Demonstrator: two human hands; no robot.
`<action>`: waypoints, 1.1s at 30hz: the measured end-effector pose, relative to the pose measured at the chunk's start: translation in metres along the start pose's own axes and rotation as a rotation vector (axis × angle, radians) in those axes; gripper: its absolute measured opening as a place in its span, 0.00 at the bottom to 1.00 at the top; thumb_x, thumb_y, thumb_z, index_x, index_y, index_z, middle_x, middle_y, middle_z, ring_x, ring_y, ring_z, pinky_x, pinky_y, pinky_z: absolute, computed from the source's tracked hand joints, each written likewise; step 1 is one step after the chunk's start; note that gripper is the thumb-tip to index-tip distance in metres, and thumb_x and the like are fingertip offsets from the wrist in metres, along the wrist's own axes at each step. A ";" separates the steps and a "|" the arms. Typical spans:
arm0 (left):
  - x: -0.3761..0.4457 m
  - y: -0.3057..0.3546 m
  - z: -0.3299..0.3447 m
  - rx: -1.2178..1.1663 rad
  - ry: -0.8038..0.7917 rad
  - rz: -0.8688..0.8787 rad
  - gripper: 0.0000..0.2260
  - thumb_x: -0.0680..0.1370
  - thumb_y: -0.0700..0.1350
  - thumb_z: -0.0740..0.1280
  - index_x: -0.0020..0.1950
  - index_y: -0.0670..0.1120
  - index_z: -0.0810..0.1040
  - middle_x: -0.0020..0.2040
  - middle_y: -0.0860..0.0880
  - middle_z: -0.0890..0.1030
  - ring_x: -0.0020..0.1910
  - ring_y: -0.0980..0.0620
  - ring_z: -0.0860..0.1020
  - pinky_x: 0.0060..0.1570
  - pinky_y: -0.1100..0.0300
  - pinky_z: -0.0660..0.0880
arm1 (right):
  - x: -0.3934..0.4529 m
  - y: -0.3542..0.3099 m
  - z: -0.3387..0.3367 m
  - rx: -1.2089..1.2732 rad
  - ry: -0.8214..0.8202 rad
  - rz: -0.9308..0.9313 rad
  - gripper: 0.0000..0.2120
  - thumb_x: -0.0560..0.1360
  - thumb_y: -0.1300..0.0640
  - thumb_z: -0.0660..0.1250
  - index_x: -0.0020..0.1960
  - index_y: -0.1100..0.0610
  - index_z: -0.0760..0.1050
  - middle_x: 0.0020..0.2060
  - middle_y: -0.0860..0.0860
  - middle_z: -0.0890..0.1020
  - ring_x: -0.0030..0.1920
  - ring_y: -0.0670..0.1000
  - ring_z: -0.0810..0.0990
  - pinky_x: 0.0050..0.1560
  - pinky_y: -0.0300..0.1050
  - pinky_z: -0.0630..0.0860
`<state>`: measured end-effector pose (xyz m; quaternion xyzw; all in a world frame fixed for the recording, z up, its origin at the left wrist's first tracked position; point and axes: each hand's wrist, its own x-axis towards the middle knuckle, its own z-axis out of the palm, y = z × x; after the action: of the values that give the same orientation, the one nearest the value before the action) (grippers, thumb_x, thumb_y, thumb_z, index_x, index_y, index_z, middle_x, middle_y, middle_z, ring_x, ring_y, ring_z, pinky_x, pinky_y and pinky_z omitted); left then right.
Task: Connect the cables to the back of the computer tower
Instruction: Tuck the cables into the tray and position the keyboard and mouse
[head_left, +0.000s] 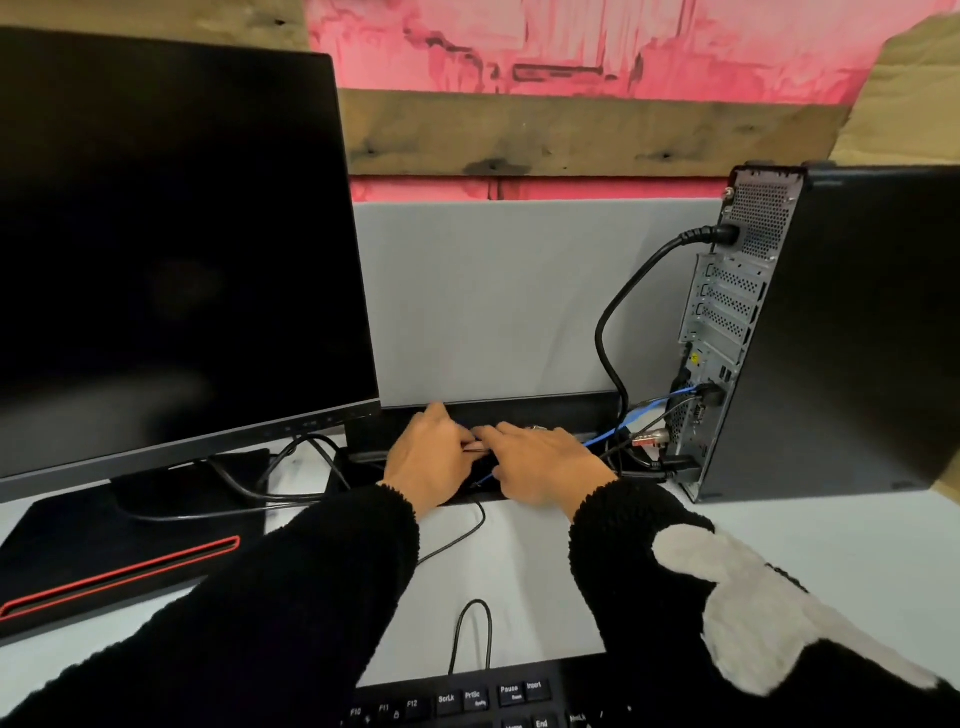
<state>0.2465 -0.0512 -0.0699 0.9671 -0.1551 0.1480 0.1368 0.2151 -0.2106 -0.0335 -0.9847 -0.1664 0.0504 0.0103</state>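
Black fleece sleeves cover both my arms, and my two hands meet over the dark cable slot (519, 415) at the back of the white desk (535, 587), between the monitor (171, 249) and the computer tower (831, 332). My left hand (428, 457) has its fingers curled down into the slot; my right hand (545, 460) lies beside it, fingers bent forward. Between them I pinch something small and pale, with a reddish edge, but the fingers hide most of it and I cannot tell what it is, nor which hand bears it more.

The tower stands upright on the desk to my right, its long axis vertical, its perforated metal back turned left toward the grey partition (493, 301). Its right side runs out of frame. A thick black power cable (618, 312) is plugged in near the top and loops down toward the slot. Lower down a blue cable (660, 402) goes into the back panel, and near the bottom several plugs crowd together, too tangled and blurred to separate.

Thin black leads (470, 634) cross the desk toward the keyboard (467, 701), which is cut off at the bottom edge.
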 end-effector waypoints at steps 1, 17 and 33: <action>0.001 -0.004 -0.005 -0.056 -0.003 0.027 0.16 0.77 0.58 0.72 0.59 0.50 0.83 0.50 0.50 0.70 0.54 0.47 0.75 0.52 0.55 0.74 | 0.002 0.002 0.000 -0.004 -0.002 0.001 0.23 0.82 0.53 0.61 0.76 0.47 0.64 0.67 0.49 0.74 0.68 0.60 0.74 0.64 0.63 0.70; -0.008 -0.018 -0.025 0.122 -0.315 0.040 0.10 0.79 0.48 0.71 0.60 0.53 0.86 0.55 0.52 0.86 0.56 0.50 0.82 0.57 0.56 0.79 | 0.008 -0.013 0.002 0.198 -0.035 0.414 0.12 0.78 0.53 0.69 0.59 0.54 0.71 0.58 0.54 0.80 0.65 0.62 0.77 0.73 0.67 0.59; -0.013 0.015 -0.030 0.533 -0.251 -0.014 0.14 0.81 0.51 0.68 0.63 0.47 0.78 0.58 0.44 0.81 0.59 0.42 0.79 0.47 0.50 0.75 | -0.019 -0.030 -0.018 0.139 -0.242 0.235 0.11 0.81 0.48 0.58 0.54 0.55 0.73 0.53 0.54 0.77 0.53 0.59 0.77 0.63 0.57 0.73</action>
<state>0.2225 -0.0521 -0.0431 0.9808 -0.1198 0.0617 -0.1413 0.1896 -0.1883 -0.0123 -0.9810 -0.0462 0.1810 0.0524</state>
